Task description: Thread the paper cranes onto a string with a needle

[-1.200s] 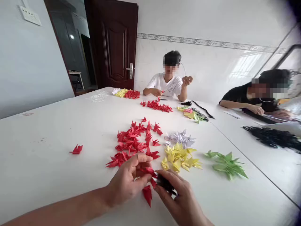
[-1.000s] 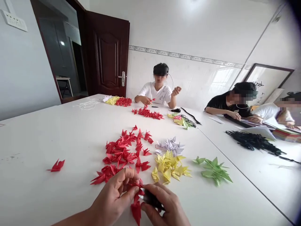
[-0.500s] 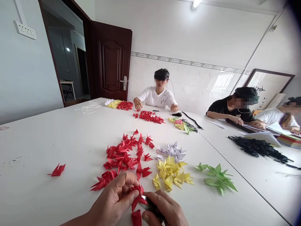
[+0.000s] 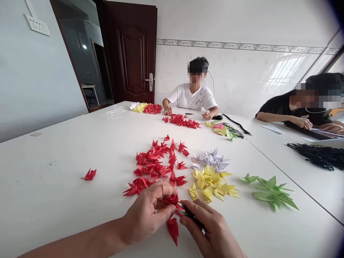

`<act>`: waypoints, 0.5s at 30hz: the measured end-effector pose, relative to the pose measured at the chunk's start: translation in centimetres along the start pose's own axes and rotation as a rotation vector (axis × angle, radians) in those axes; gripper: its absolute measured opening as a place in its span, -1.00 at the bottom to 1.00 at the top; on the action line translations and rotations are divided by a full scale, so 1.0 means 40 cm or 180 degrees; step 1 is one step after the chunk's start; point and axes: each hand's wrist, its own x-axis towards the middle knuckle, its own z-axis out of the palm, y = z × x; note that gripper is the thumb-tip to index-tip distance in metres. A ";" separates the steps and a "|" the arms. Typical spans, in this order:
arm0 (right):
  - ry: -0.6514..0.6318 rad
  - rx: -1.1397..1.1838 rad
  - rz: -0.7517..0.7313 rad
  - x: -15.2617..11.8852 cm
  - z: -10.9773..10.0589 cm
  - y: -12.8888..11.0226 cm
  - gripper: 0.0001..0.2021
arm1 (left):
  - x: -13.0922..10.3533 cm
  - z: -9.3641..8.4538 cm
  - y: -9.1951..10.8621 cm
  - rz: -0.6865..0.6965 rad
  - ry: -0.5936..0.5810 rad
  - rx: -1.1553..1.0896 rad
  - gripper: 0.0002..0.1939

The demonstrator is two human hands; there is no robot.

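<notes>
Pinching a small red folded-paper crane between thumb and curled, nearly closed fingers of the left hand, over the white desk; gripping a slim, dark tool, apparently metal-tipped, in the closely wrapped right hand, and pointing it at the paper from four o'clock. For clean handling, ideally keeping the pinch light enough to spare the folds, steadying both wrists and angling the tip clear of the left thumb. Hiding most of the tool and crane behind fingers, so leaving tip contact unclear. Not telling whether touching or joining the second red paper crane at six o'clock.
</notes>
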 end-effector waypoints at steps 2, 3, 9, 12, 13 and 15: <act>-0.0040 -0.0027 0.0021 0.001 0.000 0.000 -0.83 | 0.001 -0.001 0.002 0.0149 -0.0026 0.0202 -0.80; -0.0054 -0.0044 0.0032 0.002 0.000 0.001 -0.83 | 0.001 -0.002 0.002 0.0234 -0.0053 0.0295 -0.79; -0.0079 -0.0067 0.0000 0.002 0.003 0.000 -0.83 | -0.006 -0.006 -0.002 0.0752 -0.0207 0.0727 -0.75; -0.0092 -0.0042 -0.0024 0.003 0.003 -0.002 -0.82 | -0.007 -0.009 -0.005 0.1014 -0.0271 0.0937 -0.72; -0.0103 -0.0030 -0.0045 0.003 0.003 -0.003 -0.81 | -0.007 -0.011 -0.005 0.1102 -0.0280 0.1049 -0.72; -0.0144 0.0014 -0.0093 0.002 0.004 -0.002 -0.81 | -0.004 -0.018 -0.003 0.1264 -0.0298 0.1302 -0.74</act>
